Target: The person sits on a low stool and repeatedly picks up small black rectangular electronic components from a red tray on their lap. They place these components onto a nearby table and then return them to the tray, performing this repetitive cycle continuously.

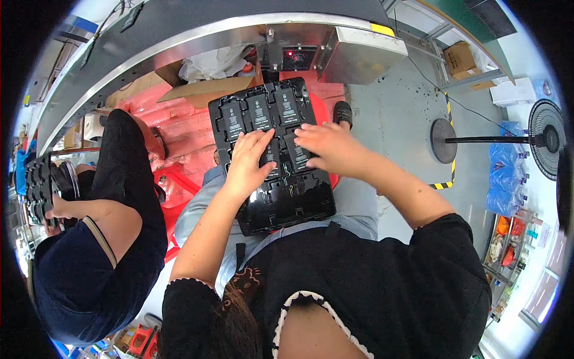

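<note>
We see the left hand at the middle of the frame, fingers spread and closed around nothing visible, and the right hand just across from it, its fingers and thumb spanning one edge of a pack; whether they grip it we cannot tell. Largest of the surroundings, a dark workbench curves across the top of the frame. A co-worker sits at the left edge. Just above centre, a black moulded tray rests over the grey-blue trousers, slightly tilted to the frame. Smallest are the flat dark packs: three in its far row, such as the far-right pack, and two in the row under the hands, including the right-hand pack.

We judge the step in hand to be settling or adjusting packs in their pockets; the next move calls for light fingertips and square alignment.

Fingers hide parts of the second row, so we cannot confirm how fully those packs sit. The co-worker's hands are partly hidden, and the fisheye rim cuts off the edges.
</note>
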Demonstrator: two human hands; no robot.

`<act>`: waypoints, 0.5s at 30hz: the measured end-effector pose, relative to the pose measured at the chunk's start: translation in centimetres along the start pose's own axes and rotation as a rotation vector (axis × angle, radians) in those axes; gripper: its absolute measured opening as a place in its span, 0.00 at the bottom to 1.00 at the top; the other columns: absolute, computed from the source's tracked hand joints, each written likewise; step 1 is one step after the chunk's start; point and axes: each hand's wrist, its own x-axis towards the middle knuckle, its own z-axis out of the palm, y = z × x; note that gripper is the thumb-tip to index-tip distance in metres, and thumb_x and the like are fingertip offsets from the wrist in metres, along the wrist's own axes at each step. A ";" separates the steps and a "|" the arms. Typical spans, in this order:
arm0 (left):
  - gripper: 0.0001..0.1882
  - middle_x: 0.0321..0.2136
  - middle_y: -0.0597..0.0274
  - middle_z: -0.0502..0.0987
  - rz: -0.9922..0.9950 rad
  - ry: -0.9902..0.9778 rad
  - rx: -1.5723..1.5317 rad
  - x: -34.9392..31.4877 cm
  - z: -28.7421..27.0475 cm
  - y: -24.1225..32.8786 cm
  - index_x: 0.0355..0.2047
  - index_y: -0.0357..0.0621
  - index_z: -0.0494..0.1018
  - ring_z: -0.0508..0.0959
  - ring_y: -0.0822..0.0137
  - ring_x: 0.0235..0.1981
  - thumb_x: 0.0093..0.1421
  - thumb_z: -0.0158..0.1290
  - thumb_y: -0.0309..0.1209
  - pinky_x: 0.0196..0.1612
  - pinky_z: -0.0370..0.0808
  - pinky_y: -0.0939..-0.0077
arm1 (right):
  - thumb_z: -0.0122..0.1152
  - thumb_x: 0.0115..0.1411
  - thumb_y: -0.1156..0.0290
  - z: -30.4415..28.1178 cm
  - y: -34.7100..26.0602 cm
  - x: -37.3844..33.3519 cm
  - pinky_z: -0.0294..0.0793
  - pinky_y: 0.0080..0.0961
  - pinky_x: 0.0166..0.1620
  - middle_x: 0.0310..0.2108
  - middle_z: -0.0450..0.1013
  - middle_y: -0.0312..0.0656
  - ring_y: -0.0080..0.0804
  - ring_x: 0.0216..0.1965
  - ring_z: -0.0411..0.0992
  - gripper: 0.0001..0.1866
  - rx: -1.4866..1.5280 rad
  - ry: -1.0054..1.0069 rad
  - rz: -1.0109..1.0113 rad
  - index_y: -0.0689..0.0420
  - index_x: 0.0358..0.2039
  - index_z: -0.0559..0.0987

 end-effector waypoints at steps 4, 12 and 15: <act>0.39 0.47 0.54 0.73 -0.060 0.058 -0.129 -0.1 0.2 0.2 0.58 0.45 0.66 0.69 0.51 0.55 0.42 0.64 0.25 0.65 0.56 0.49 | 0.62 0.56 0.66 -8.2 -0.1 1.8 0.74 0.37 0.48 0.43 0.76 0.50 0.47 0.44 0.75 0.18 0.234 0.302 -0.108 0.60 0.47 0.78; 0.25 0.51 0.57 0.71 -0.031 0.153 0.103 -0.9 1.7 1.4 0.52 0.45 0.71 0.65 0.50 0.60 0.52 0.59 0.26 0.65 0.54 0.46 | 0.63 0.53 0.68 -19.4 3.9 9.3 0.66 0.32 0.57 0.49 0.70 0.50 0.42 0.53 0.68 0.20 0.145 0.756 0.082 0.62 0.47 0.76; 0.27 0.55 0.57 0.68 0.028 0.090 0.082 0.5 2.1 3.6 0.55 0.45 0.68 0.62 0.51 0.63 0.52 0.59 0.28 0.65 0.51 0.42 | 0.65 0.50 0.63 -23.5 10.1 12.5 0.58 0.33 0.64 0.61 0.59 0.56 0.46 0.62 0.59 0.34 -0.174 0.720 0.126 0.62 0.57 0.68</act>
